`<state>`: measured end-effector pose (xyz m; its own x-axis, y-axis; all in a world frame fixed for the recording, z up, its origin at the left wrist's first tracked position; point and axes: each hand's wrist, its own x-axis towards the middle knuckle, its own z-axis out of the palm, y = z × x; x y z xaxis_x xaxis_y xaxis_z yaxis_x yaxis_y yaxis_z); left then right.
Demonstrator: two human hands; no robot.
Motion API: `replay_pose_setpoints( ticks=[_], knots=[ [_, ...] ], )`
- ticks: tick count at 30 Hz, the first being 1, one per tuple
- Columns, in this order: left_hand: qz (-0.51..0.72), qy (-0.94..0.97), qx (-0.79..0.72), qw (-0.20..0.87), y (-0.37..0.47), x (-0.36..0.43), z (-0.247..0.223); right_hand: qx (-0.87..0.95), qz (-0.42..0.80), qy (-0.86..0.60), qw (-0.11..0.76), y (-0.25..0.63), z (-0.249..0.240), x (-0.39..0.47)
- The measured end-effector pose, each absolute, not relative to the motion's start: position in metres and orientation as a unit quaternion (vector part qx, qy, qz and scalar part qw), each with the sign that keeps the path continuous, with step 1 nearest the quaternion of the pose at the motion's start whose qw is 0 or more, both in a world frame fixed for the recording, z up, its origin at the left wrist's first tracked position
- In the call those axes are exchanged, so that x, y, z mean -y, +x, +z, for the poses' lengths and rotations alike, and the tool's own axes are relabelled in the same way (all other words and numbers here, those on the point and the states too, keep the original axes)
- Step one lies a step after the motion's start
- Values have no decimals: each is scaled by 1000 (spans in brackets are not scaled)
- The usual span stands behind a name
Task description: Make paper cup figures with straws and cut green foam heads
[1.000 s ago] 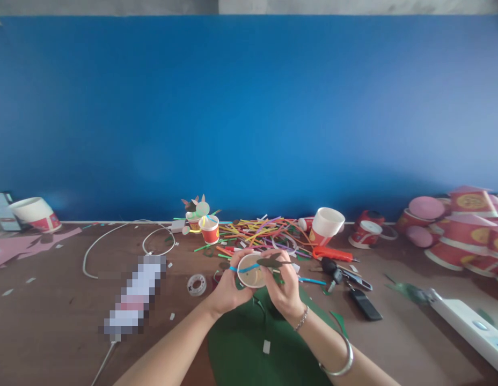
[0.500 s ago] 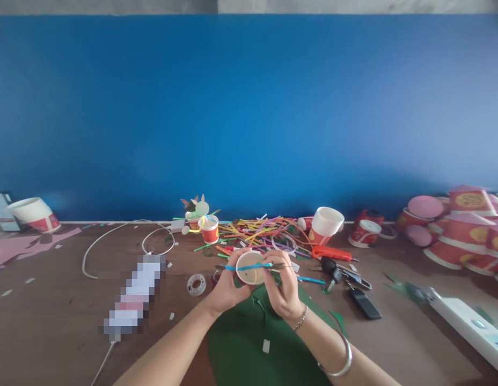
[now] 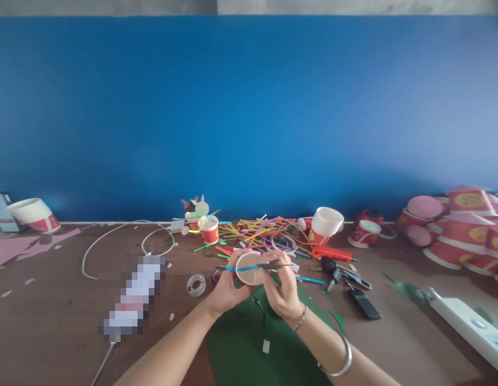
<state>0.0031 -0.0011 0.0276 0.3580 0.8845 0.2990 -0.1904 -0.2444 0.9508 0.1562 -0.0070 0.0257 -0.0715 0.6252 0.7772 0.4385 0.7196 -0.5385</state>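
Note:
My left hand (image 3: 228,293) is wrapped round a small paper cup (image 3: 248,277), its open mouth turned up towards me. Across the mouth lies a thin blue strip (image 3: 244,267), running from side to side and poking out past the left rim. A dark, pointed, leaf-like piece (image 3: 276,265) overlaps the strip's right end. My right hand (image 3: 287,294) is closed at the cup's right rim, fingers pinched on the dark piece where it meets the strip. Beneath both hands a sheet of dark green paper (image 3: 269,359) is spread out.
Behind the hands lies a heap of coloured thin strips (image 3: 261,230). A tape roll (image 3: 196,284) sits left, near a phone-shaped blurred object (image 3: 134,295) on a cable. To the right are an orange tool (image 3: 331,253), keys (image 3: 335,274), a power strip (image 3: 466,332) and stacked red cups (image 3: 462,236).
The dark piece has shifted left over the blue strip's right end, covering more of it. The cup and both hands have stayed almost in place.

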Motion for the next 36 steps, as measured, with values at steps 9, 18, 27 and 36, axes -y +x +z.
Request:
replay_pose_setpoints(
  ticks=[9, 18, 27, 36],
  knots=[
    [492, 603, -285, 559, 4, 5, 32, 733, 43, -362, 574, 158, 27, 8],
    [489, 618, -292, 542, 3, 3, 28, 742, 71, -347, 569, 157, 35, 10],
    [478, 630, -284, 542, 2, 3, 27, 749, 57, -341, 566, 159, 31, 7],
    [491, 646, -274, 517, 3, 3, 27, 740, 15, -360, 567, 159, 31, 9]
  ],
)
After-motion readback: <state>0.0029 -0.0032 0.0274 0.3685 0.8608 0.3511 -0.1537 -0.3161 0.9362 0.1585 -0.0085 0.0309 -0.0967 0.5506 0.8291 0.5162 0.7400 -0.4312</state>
